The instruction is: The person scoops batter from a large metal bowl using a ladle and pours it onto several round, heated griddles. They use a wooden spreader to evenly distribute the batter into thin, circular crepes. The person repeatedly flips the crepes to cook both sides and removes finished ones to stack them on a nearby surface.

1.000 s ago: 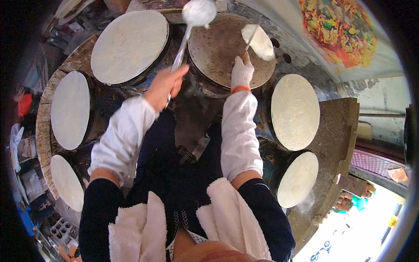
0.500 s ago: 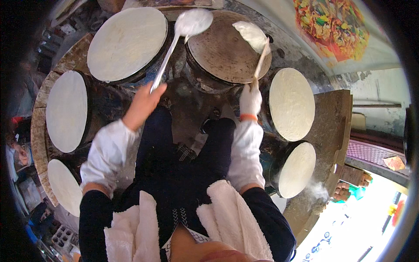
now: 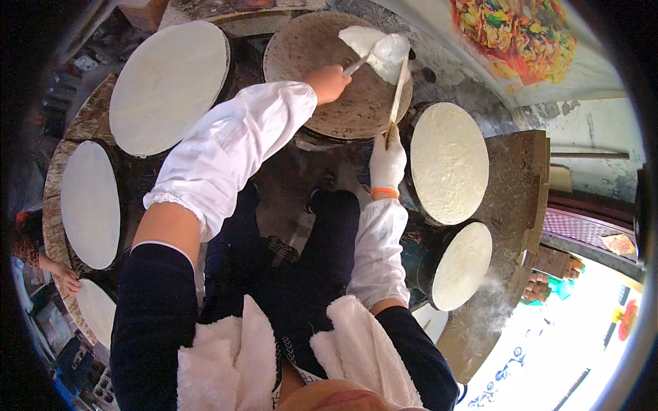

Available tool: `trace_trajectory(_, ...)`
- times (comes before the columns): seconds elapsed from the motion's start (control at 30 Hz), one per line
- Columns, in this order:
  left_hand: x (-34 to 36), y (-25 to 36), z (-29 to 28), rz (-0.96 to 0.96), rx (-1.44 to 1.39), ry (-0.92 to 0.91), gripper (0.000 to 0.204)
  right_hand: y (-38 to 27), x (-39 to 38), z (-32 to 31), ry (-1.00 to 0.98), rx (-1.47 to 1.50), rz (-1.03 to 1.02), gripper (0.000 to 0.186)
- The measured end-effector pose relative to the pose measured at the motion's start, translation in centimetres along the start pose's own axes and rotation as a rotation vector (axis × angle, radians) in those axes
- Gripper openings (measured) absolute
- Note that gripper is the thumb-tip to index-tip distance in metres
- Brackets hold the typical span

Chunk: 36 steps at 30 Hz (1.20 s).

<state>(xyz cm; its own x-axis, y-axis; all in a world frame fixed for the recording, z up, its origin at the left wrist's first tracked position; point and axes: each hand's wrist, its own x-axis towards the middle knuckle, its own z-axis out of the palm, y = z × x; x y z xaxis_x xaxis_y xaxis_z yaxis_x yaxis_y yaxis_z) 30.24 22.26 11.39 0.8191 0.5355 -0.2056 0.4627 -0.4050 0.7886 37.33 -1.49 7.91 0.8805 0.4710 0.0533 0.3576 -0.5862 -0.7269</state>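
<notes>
My bare left hand is closed round the handle of a metal ladle. The ladle's bowl rests over a patch of wet white batter on the far right of a round brown griddle. In a white glove with an orange band at the wrist, my right hand grips a wooden stick. The stick reaches over the griddle's right side to the batter, beside the ladle; its far end is covered with batter. Both arms wear white sleeves.
Griddles carrying thin pale batter rounds stand about me: a large one at far left, one at left, and two at right. Steam rises at lower right. Another person's hand is near the lower-left round.
My left hand has swung the ladle rightward, from the griddle's left side to the batter by the stick. Another person's hand has come to the lower-left round. The view has shifted slightly.
</notes>
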Motion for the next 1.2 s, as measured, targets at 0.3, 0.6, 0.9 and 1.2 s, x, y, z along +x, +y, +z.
trace_trajectory(0.3, -0.2, -4.9, -5.8, -0.125, -0.102, 0.179, 0.032, -9.7, 4.5, 6.1, -0.198, 0.079, 0.065, 0.046)
trace_trajectory(0.6, -10.7, -5.8, -8.3, -0.334, -0.894, 0.095, 0.027, -0.2, 7.8, -0.3, -0.064, 0.131, -0.038, 0.046)
trace_trajectory(0.9, -13.6, -5.0, -7.9, -0.406, -1.120, 0.099, 0.030, -4.6, 12.7, 3.2, -0.377, -0.037, -0.329, 0.047)
trace_trajectory(1.2, -16.7, -5.0, -8.2, -0.499, -1.197, 0.091, 0.021, -4.4, 11.1, 0.0, -0.279, -0.318, -0.336, 0.053)
